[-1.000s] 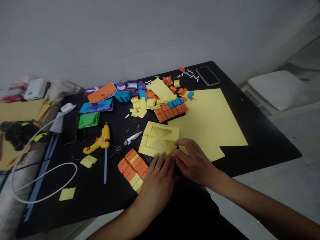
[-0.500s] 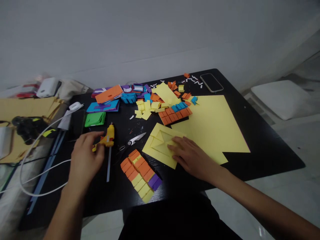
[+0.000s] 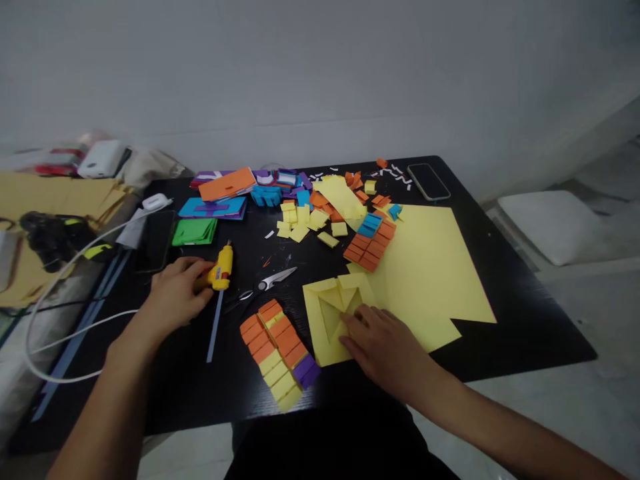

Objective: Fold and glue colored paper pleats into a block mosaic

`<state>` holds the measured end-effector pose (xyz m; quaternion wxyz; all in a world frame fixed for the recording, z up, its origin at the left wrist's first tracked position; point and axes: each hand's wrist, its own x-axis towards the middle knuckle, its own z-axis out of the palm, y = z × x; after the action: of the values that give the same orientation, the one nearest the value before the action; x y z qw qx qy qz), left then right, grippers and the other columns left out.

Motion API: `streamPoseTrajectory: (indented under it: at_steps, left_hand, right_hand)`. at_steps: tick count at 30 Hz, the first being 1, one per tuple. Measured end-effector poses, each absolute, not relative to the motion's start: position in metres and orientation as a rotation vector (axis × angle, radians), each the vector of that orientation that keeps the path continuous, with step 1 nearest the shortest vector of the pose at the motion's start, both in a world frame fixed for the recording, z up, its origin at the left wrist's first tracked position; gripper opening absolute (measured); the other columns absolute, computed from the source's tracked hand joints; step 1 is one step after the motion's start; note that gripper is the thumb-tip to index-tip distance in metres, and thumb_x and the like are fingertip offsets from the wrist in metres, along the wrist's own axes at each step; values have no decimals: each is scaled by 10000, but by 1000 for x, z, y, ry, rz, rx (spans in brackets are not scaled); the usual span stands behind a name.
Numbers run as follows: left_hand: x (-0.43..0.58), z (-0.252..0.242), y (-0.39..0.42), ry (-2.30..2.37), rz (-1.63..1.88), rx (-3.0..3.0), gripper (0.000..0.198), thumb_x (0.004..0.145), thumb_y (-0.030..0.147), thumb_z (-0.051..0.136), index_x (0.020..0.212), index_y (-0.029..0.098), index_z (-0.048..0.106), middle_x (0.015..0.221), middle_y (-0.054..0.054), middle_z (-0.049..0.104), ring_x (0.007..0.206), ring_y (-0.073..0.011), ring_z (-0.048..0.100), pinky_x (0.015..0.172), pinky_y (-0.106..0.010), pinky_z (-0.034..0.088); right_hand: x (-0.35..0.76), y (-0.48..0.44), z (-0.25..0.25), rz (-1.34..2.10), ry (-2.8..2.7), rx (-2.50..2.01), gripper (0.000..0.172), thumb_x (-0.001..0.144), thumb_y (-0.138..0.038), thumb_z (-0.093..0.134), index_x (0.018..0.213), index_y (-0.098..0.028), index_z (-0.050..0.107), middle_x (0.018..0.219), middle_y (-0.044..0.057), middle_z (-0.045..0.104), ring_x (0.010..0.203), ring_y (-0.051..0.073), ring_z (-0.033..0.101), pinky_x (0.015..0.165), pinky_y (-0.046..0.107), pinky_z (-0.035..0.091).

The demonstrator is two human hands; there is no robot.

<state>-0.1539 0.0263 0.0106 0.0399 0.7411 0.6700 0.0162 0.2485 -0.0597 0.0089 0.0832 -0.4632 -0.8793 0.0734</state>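
Note:
My left hand (image 3: pixel 180 288) is closed round the handle of a yellow hot glue gun (image 3: pixel 223 268) lying on the table. A pale glue stick (image 3: pixel 215 328) sticks out of its back end. My right hand (image 3: pixel 381 341) rests on a folded yellow paper piece (image 3: pixel 324 300), fingers slightly bent and apart, thumb on top near its lower edge. This piece has folded flaps around a sunken middle. Between the hands are scissors (image 3: pixel 273 279) with open blades and a panel of orange, yellow and purple folded paper blocks (image 3: pixel 280 353).
Large yellow sheets (image 3: pixel 440 267) lie at right, with an orange and blue block panel (image 3: pixel 371 241) on their edge. Loose paper pieces (image 3: pixel 300 220), green paper (image 3: pixel 195 231) and a phone (image 3: pixel 427 182) are farther back. A white cable (image 3: pixel 75 260) loops at left.
My left hand has closed on the glue gun's handle. The folded yellow paper has turned and shifted nearer me under my right hand. The orange and blue panel has turned and moved right.

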Motion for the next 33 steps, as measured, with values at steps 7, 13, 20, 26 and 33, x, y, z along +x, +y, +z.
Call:
streamPoseTrajectory:
  at_steps: [7, 13, 20, 26, 33]
  left_hand:
    - [-142, 25, 18, 2052, 378, 2468, 353, 907, 322, 533, 1208, 196, 669, 1451, -176, 593, 1349, -440, 511, 1063, -674, 444]
    - [-116, 57, -4, 1658, 626, 2300, 318, 968, 358, 538, 1235, 203, 614, 1195, -89, 690, 1032, -256, 674, 870, -369, 562]
    - [-72, 48, -14, 1238, 510, 2283, 266, 1070, 396, 542, 908, 219, 656, 843, 3, 649, 749, -135, 648, 679, -245, 508]
    - [-54, 27, -6, 1170, 420, 2425, 369, 1096, 440, 508, 843, 208, 641, 873, -11, 622, 827, -150, 645, 748, -275, 525]
    - [-50, 14, 0, 1187, 371, 2483, 437, 1091, 515, 488, 818, 198, 612, 832, -12, 569, 729, -158, 606, 683, -291, 500]
  right_hand:
    - [248, 0, 14, 287, -2408, -1145, 106, 987, -150, 660, 1088, -179, 671, 1044, 110, 710, 1011, 271, 691, 875, 404, 584]
    - [237, 28, -10, 342, -2430, -974, 87, 1015, -197, 640, 1056, -178, 715, 1058, 126, 715, 1000, 273, 666, 891, 457, 578]
    - [231, 24, -33, 269, -2297, -1009, 177, 1064, -186, 579, 1073, -170, 755, 959, 100, 775, 915, 251, 683, 855, 416, 560]
    - [228, 24, -38, 263, -2243, -1011, 196, 1060, -160, 572, 1147, -150, 748, 959, 103, 774, 905, 245, 686, 856, 397, 553]
    - [228, 26, -41, 235, -2269, -996, 194, 1055, -157, 568, 1117, -173, 751, 969, 101, 771, 905, 251, 674, 847, 409, 558]
